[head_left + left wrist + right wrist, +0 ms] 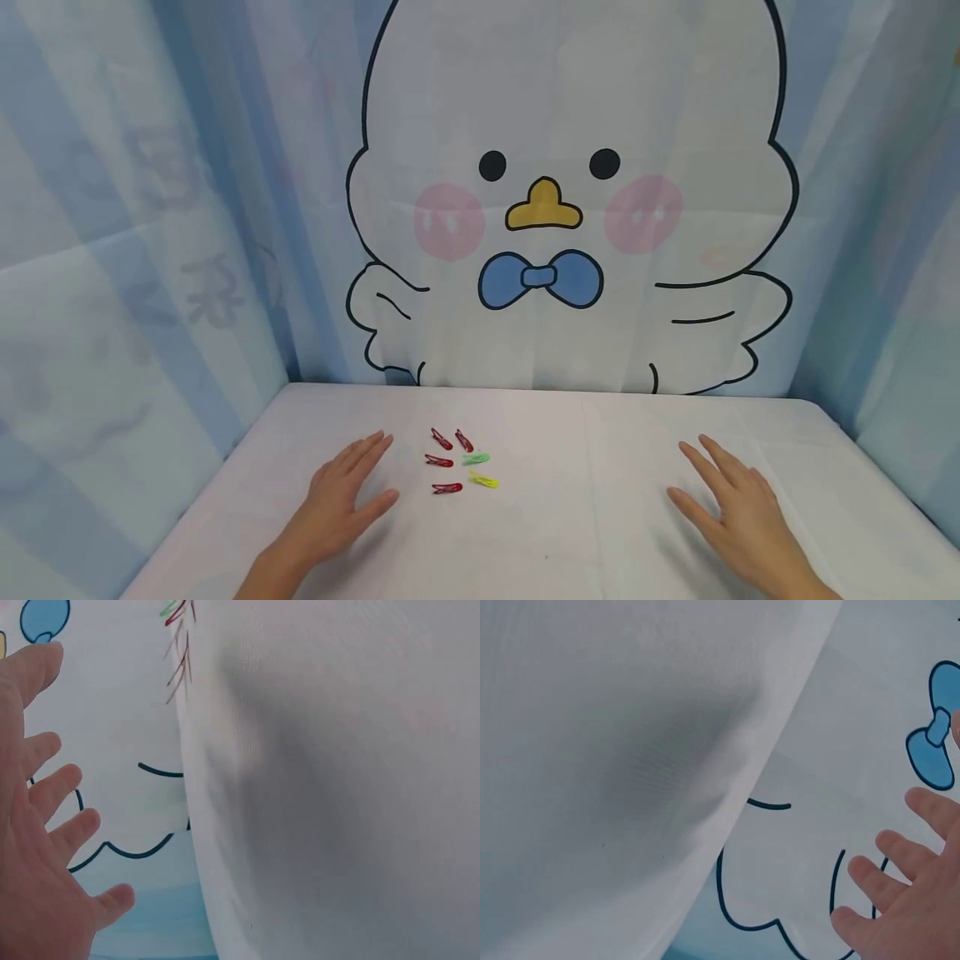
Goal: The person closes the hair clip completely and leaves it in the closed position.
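Several small hair clips lie flat in a loose cluster left of the table's middle in the head view. Among them are a red hair clip (447,488) at the front, a green hair clip (476,458) and a yellow hair clip (483,479); the others are red as well. My left hand (337,496) hovers just left of the cluster, fingers extended and thumb apart, holding nothing. Far to the right, my right hand (738,508) is held over the tabletop with spread fingers, also without anything in it. Clips appear edge-on at the top of the left wrist view.
A white cloth covers the table (570,533). Behind it hangs a curtain (540,350) printed with a large white cartoon bird wearing a blue bow tie. Blue and white curtains (135,250) close in both sides.
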Action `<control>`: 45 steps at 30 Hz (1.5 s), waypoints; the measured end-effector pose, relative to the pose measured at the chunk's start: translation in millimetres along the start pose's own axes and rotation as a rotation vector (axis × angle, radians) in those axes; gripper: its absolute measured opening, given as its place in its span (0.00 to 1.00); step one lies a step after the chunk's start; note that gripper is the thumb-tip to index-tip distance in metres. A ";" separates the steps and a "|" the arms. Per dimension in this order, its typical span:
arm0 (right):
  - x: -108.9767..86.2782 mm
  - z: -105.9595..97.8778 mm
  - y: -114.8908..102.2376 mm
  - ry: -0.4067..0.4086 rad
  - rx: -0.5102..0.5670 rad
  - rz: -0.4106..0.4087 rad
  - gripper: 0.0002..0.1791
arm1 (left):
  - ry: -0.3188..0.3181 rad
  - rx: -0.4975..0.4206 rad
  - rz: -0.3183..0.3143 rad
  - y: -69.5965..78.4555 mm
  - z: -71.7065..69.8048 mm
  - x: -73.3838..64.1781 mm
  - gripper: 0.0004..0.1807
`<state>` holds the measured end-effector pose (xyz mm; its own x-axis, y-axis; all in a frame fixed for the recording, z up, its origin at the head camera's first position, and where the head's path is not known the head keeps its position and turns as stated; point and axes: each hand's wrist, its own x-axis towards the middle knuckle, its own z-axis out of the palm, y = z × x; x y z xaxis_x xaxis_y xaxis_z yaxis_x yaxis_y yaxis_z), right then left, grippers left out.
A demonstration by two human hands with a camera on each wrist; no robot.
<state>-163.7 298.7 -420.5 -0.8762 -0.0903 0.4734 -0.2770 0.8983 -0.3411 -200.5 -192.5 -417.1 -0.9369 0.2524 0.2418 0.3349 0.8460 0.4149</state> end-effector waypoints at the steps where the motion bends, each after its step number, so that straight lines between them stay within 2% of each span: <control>1: 0.8 0.4 -0.6 0.004 0.006 -0.005 0.35 | -0.003 -0.003 0.003 1.3 0.6 1.0 0.38; 8: 4.8 4.0 -5.2 0.044 0.016 -0.047 0.34 | -0.005 -0.035 0.037 10.6 5.9 7.4 0.37; 17: 10.6 6.8 -13.0 0.061 0.048 -0.071 0.33 | -0.008 -0.093 0.020 20.7 16.6 14.9 0.36; 24: 12.7 7.6 -18.1 0.026 0.069 -0.029 0.33 | -0.023 -0.104 -0.010 27.8 24.5 18.5 0.37; 33: 16.5 10.6 -25.7 0.043 0.118 -0.043 0.32 | -0.039 -0.109 0.029 29.6 30.2 23.3 0.33; 38: 19.7 12.1 -32.7 0.040 0.137 -0.037 0.32 | -0.071 -0.119 0.029 31.7 33.8 27.1 0.27; 45: 22.9 14.0 -38.2 -0.001 0.160 -0.009 0.32 | -0.145 -0.142 -0.024 34.2 36.6 35.3 0.23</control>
<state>-178.7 256.3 -408.0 -0.8738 -0.0986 0.4762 -0.3438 0.8177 -0.4617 -225.8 -137.5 -426.5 -0.9459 0.3068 0.1060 0.3137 0.7803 0.5410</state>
